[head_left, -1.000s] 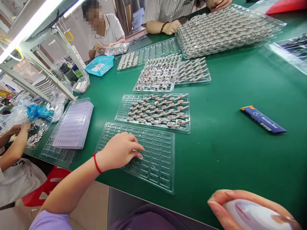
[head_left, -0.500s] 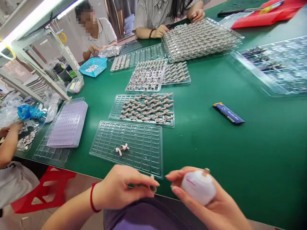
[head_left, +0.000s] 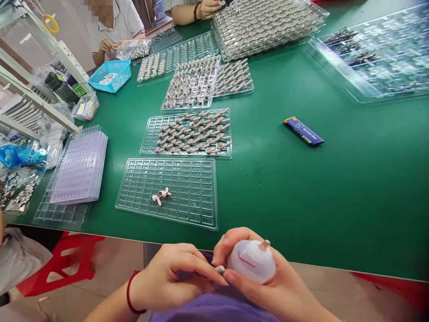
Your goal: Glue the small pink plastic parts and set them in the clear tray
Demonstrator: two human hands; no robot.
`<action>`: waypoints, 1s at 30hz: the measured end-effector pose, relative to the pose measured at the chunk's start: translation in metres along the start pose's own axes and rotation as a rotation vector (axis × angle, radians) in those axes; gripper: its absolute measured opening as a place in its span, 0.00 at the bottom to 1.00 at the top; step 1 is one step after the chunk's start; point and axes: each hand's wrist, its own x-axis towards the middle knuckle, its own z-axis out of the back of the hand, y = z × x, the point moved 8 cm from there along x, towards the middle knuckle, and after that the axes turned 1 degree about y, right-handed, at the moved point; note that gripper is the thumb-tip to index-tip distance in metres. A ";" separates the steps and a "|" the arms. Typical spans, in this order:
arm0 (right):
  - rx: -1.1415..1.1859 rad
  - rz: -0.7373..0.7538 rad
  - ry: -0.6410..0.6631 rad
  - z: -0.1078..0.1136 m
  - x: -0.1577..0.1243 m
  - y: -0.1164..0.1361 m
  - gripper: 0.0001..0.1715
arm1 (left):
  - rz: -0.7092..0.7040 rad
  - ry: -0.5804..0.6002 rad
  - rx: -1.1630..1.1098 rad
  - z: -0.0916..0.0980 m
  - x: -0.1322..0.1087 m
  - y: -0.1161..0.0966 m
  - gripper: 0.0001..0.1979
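Note:
My left hand (head_left: 182,273), a red cord around its wrist, pinches a small pale earbud part (head_left: 220,269) between thumb and fingertips. My right hand (head_left: 284,286) wraps round a white, rounded plastic bottle (head_left: 253,264) with a red line and a brownish tip pointing up. Its thumb and forefinger tips meet the small part from the other side. Both hands are in front of the table edge, over my lap. Just beyond them lies a clear tray (head_left: 187,210) with a few pink earbud shells (head_left: 162,194) on it.
Farther back on the green table (head_left: 268,188) are a tray of stemmed earbud pieces (head_left: 194,132), more filled trays, and a tall tray stack (head_left: 268,27). A blue packet (head_left: 304,131) lies right. Left are stacked lilac trays (head_left: 78,170) and a blue basket (head_left: 110,76). Co-workers sit opposite.
My hands have come together, bringing the small part to the right hand's fingertips. The bottle has moved left with my right hand. The camera view has shifted, so the table appears higher.

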 end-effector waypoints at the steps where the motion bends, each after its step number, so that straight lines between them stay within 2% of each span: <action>1: -0.016 0.031 0.021 -0.001 0.000 0.001 0.13 | 0.027 0.012 -0.080 -0.002 -0.001 0.004 0.06; 3: 0.012 0.074 0.034 -0.004 0.000 0.002 0.11 | 0.124 0.043 -0.358 -0.010 -0.004 0.019 0.05; 6: 0.147 0.095 -0.037 -0.004 -0.002 0.002 0.12 | 0.295 0.016 -0.841 -0.026 -0.009 0.047 0.19; 8: 0.161 0.114 -0.072 -0.005 -0.003 0.002 0.11 | 0.409 -0.045 -0.988 -0.035 -0.011 0.064 0.23; 10: 0.088 0.150 -0.052 -0.006 -0.003 0.003 0.10 | 0.527 -0.066 -1.016 -0.045 -0.013 0.074 0.24; 13: -0.075 0.191 0.022 -0.006 -0.002 0.002 0.08 | 0.621 -0.088 -0.968 -0.049 -0.014 0.076 0.24; 15: -0.188 0.184 0.016 0.001 -0.001 0.000 0.11 | 0.615 -0.163 -0.900 -0.040 -0.016 0.076 0.23; 18: -0.455 0.147 -0.083 0.017 -0.003 0.000 0.22 | 0.529 -0.326 -0.651 -0.013 -0.021 0.072 0.21; 21: -0.702 0.175 -0.168 0.025 -0.009 0.007 0.23 | 0.425 -0.502 -0.274 0.019 -0.030 0.062 0.13; 23: -0.762 0.280 -0.208 0.025 -0.014 0.014 0.23 | 0.372 -0.575 -0.051 0.034 -0.034 0.054 0.09; 25: -0.786 0.372 -0.193 0.022 -0.017 0.016 0.23 | 0.339 -0.607 0.098 0.042 -0.035 0.048 0.07; 28: -0.806 0.429 -0.154 0.018 -0.017 0.010 0.21 | 0.324 -0.625 0.184 0.045 -0.035 0.047 0.06; 30: -0.819 0.489 -0.167 0.017 -0.019 0.010 0.24 | 0.306 -0.629 0.203 0.045 -0.033 0.048 0.06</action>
